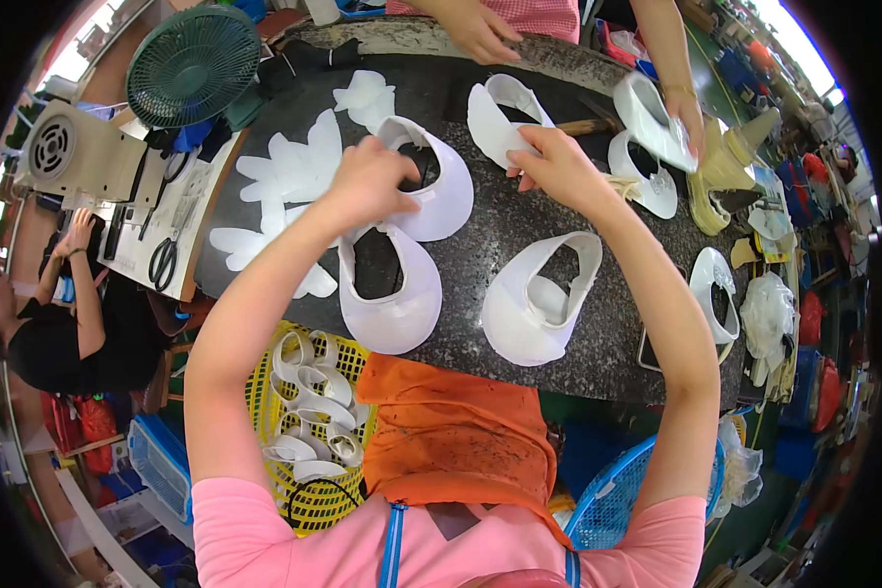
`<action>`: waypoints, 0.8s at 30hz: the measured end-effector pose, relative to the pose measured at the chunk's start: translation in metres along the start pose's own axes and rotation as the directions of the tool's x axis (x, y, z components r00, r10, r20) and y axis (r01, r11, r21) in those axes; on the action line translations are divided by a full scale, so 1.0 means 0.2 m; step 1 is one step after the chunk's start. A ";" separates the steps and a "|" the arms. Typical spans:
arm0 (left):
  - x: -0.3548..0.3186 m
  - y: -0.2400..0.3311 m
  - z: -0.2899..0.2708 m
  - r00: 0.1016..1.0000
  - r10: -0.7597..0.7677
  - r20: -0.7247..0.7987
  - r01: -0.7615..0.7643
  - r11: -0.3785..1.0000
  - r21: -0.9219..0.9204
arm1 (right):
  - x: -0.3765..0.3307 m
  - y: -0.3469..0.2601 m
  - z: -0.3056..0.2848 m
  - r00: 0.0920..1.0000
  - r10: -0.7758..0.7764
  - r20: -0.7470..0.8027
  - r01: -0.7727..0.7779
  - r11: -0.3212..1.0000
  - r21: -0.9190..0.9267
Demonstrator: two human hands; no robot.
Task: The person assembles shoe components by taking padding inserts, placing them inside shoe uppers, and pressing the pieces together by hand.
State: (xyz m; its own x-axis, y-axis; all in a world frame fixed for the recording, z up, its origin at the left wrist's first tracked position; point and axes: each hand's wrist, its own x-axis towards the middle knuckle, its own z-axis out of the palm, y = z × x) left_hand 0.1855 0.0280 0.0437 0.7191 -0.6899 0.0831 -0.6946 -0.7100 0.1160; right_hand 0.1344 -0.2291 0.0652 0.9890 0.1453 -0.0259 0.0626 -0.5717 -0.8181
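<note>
My left hand (370, 181) grips the rim of a white shoe upper (436, 186) lying on the dark speckled table (510, 220). Farther right, my right hand (557, 165) pinches the edge of another white upper (492, 122). Two more white uppers lie nearer me, one (392, 304) below my left hand and one (539, 304) under my right forearm. Flat white cut pieces (294, 171) are spread at the table's left.
A yellow basket (309, 416) with white strips stands below the table, with an orange cloth (451, 431) and a blue basket (617, 495) beside it. Across the table another person's hands (480, 29) work on white uppers (647, 118). A green fan (194, 64), scissors (164, 260) and a seated person (59, 323) are at left.
</note>
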 end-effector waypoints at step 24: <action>0.18 -0.18 0.11 0.961 -0.206 0.185 0.266 0.504 -0.822 | 0.31 0.15 0.18 0.943 0.165 0.289 -0.217 0.963 0.159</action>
State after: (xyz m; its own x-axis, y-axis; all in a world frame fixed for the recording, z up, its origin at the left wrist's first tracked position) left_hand 0.2358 0.0246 0.0213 0.8304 -0.5425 -0.1269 -0.1414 -0.4255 0.8938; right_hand 0.1928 -0.2085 0.0175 0.9044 0.2758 -0.3255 -0.1759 -0.4541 -0.8734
